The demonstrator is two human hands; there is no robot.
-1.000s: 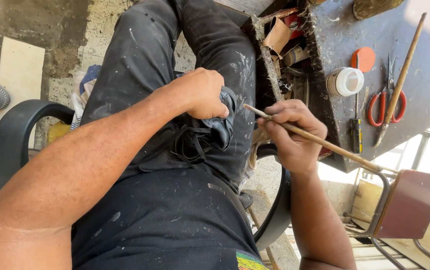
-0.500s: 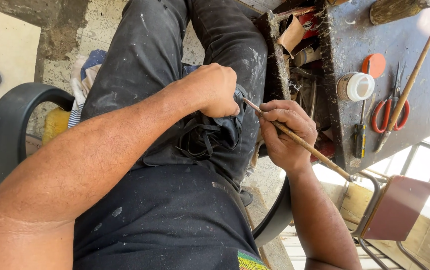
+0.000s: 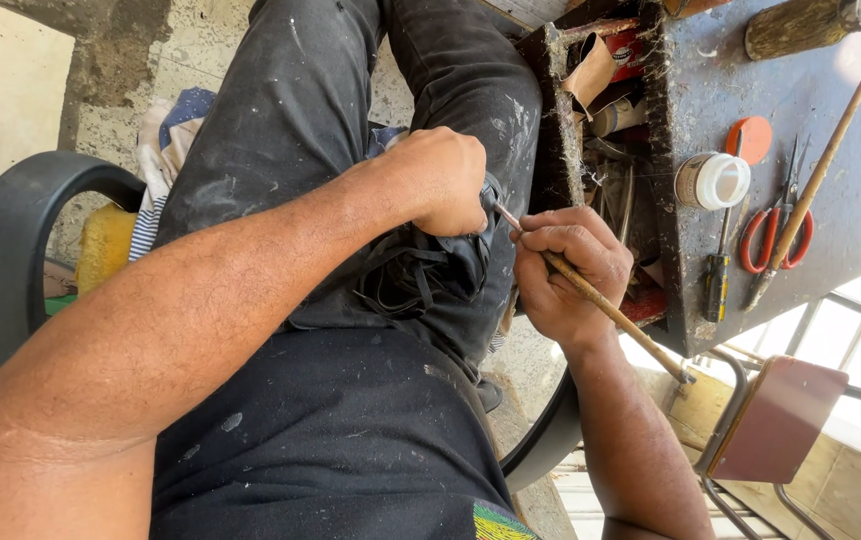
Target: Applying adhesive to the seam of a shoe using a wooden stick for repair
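On the person's lap, over paint-flecked dark trousers (image 3: 281, 150), the left hand (image 3: 443, 180) is closed in a fist around a bunched piece of dark leather (image 3: 431, 275), pinning it against the thigh. Touching that bundle from the right, the right hand (image 3: 569, 270) is curled tight around a long wooden-handled tool (image 3: 601, 300), held like a pen; its thin metal tip meets the leather just below the left knuckles. What the tip does inside the fold is hidden, possibly piercing or pushing a seam.

Beside the right knee stands a grimy dark counter (image 3: 831, 215). Near its middle sits a small round tub with a white lid (image 3: 716, 180), with an orange disc (image 3: 753, 138) just beyond it. Along the near edge lie a screwdriver with a yellow-and-black handle (image 3: 717, 275), red-handled scissors (image 3: 776, 235) and a long wooden stick (image 3: 816, 180) laid across the scissors. A thick wooden handle (image 3: 801, 25) rests at the far corner. An open compartment on the counter's left side holds scraps of tan leather (image 3: 591, 75).

Black chair arms (image 3: 11, 230) curve round the person's left, and a reddish seat on a metal frame (image 3: 776, 420) stands below the counter's near edge.
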